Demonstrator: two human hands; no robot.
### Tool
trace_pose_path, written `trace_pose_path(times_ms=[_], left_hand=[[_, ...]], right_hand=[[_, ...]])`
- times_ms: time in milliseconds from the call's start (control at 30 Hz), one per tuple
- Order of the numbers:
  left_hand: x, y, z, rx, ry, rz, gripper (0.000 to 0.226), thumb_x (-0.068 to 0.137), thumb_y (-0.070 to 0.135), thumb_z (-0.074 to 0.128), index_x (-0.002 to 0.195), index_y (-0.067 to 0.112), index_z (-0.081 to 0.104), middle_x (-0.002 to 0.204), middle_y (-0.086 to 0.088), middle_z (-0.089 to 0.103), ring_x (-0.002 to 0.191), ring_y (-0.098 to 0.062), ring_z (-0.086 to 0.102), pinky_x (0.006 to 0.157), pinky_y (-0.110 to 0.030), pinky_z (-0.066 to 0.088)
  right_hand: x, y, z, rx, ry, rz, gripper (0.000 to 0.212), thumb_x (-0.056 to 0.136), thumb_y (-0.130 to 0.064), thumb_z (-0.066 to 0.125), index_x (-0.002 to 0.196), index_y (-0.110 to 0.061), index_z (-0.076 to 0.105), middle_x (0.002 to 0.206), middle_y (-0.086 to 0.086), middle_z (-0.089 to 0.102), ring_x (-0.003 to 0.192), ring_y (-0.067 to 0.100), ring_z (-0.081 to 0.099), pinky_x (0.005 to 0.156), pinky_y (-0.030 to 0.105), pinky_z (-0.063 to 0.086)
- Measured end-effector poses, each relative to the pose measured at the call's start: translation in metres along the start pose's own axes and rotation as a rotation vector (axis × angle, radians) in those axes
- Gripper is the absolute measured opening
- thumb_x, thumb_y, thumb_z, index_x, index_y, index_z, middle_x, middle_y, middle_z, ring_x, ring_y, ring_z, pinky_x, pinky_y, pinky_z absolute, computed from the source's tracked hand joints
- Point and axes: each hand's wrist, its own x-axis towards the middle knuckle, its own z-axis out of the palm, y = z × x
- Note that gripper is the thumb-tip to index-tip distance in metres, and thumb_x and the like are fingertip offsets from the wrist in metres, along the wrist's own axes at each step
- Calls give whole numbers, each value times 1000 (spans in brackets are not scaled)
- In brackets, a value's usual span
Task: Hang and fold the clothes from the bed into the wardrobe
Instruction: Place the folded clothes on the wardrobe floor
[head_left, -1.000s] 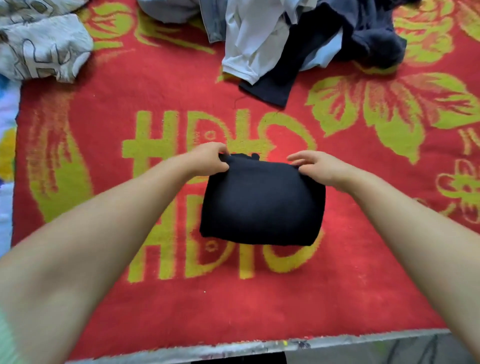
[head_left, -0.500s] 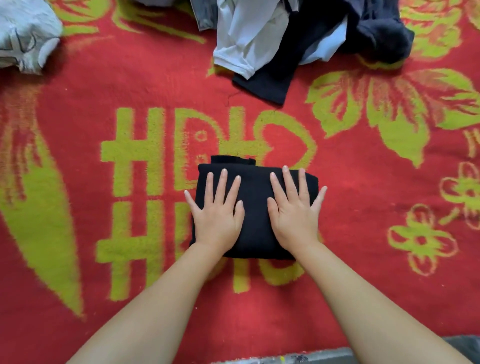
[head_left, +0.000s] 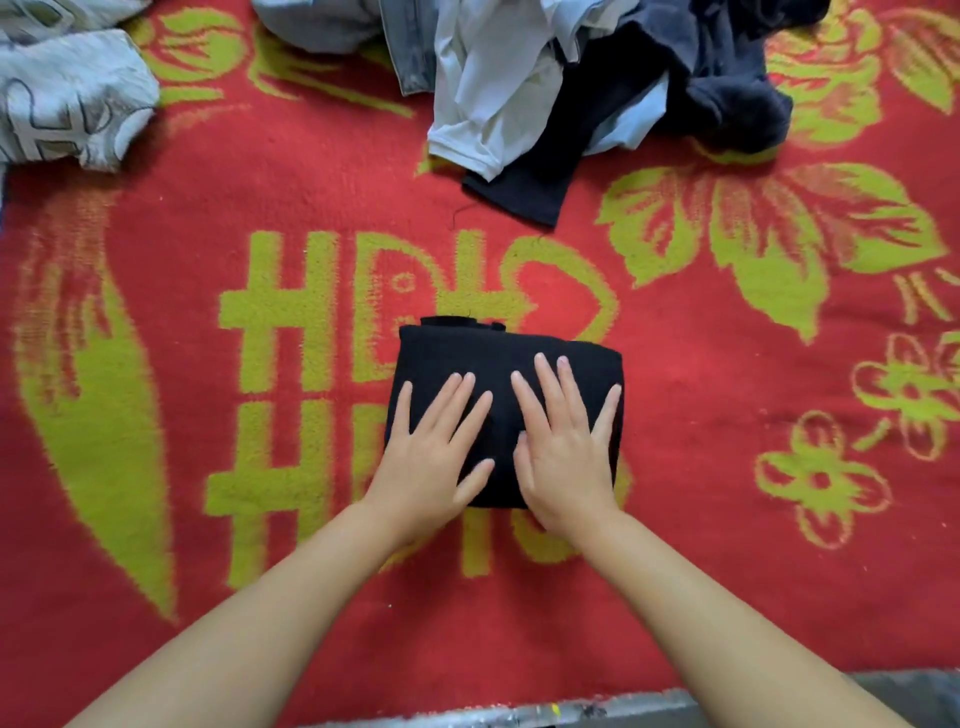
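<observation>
**Head view: both hands flat on folded black garment**

Head camera, looking down at a bed spread with a red blanket (head_left: 727, 597) patterned in yellow-green letters, leaves and flowers. Near the middle, a folded black garment (head_left: 498, 358), a compact rectangle lying flat on the blanket, with a small dark tab poking out at its far edge.

Left hand (head_left: 436, 462) laid palm-down on the near left part of the garment, fingers straight and spread, thumb angled toward the middle. Grip open, gripping nothing, only pressing on the cloth. Right hand (head_left: 566, 452) likewise palm-down on the near right part, fingers straight and fanned out, little finger close to the right edge of the fold. Grip open too, resting flat. Hands just beside each other, thumbs near but apart. Both forearms bare, reaching in from the bottom corners.

At the far side, well apart from the folded garment, a loose pile of clothes (head_left: 571, 78): pale white and light blue pieces, a strip of denim, a black piece trailing toward the middle of the bed, a dark navy one to the right. At the far left corner, a crumpled grey-and-white printed cloth (head_left: 67, 98). Along the near edge, a grey strip (head_left: 493, 714) below the blanket.
</observation>
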Motion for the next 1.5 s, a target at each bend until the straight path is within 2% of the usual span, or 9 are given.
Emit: trace_pose_path(times_ms=[200,367,467,567,733,900,1100,1167,1500], left_hand=[[-30,-3,20,203,-68,-32,104,57,11,81,147,21,29,150,-15,36,138,-33,35,101,-68,30],[9,-14,12,223,-74,-57,86,74,-1,67,148,21,31,150,-10,39,138,-29,37,105,-64,29],[21,-19,-2,159,-94,-93,72,91,2,48,152,24,17,154,-4,31,142,-25,29,114,-54,21],[29,-14,-29,67,-23,-140,71,88,-7,50,150,21,28,148,-8,42,136,-32,39,110,-55,28],[6,-2,-79,176,224,-138,82,54,-17,77,129,11,59,116,-13,67,104,-39,64,84,-64,49],[-59,11,-118,238,308,-299,80,54,-16,78,127,11,61,117,-12,67,105,-38,64,84,-69,44],[-195,68,-159,330,363,-566,65,71,-8,64,131,15,58,123,-8,65,111,-33,63,92,-68,41],[-244,93,-167,384,396,-642,54,76,-1,51,127,15,62,118,-7,68,105,-31,66,86,-68,45],[-491,211,-149,399,314,-1176,88,37,-4,88,120,17,68,112,-3,71,97,-26,69,82,-63,50]], right_hand=[[-47,6,22,-233,-242,-118,109,55,-22,83,148,-29,26,156,6,28,144,30,24,99,77,20],[10,23,23,-224,-285,-2,103,85,-8,56,148,-35,-20,159,-3,-22,143,24,-28,109,68,11],[21,23,3,-100,-293,14,82,90,-2,48,153,-33,6,161,-8,5,148,23,-5,94,42,46],[33,24,-21,-29,-247,-7,76,92,2,45,152,-32,16,158,-10,18,148,21,8,81,29,48],[33,7,-69,2,-128,-195,80,83,8,58,150,-24,29,153,-1,34,145,29,24,87,40,52],[13,-35,-106,-25,14,-446,85,54,15,79,131,-11,58,128,10,62,120,42,55,62,45,59],[-58,-97,-147,-108,-152,-747,82,89,-5,56,153,-27,10,159,-1,18,148,30,7,103,47,42],[-91,-120,-158,-157,-181,-834,83,92,-11,56,153,-29,3,160,-4,11,148,27,2,108,45,37],[-273,-247,-155,-264,-275,-1344,82,95,-10,48,153,-32,-5,161,-9,-1,148,24,-6,113,43,30]])
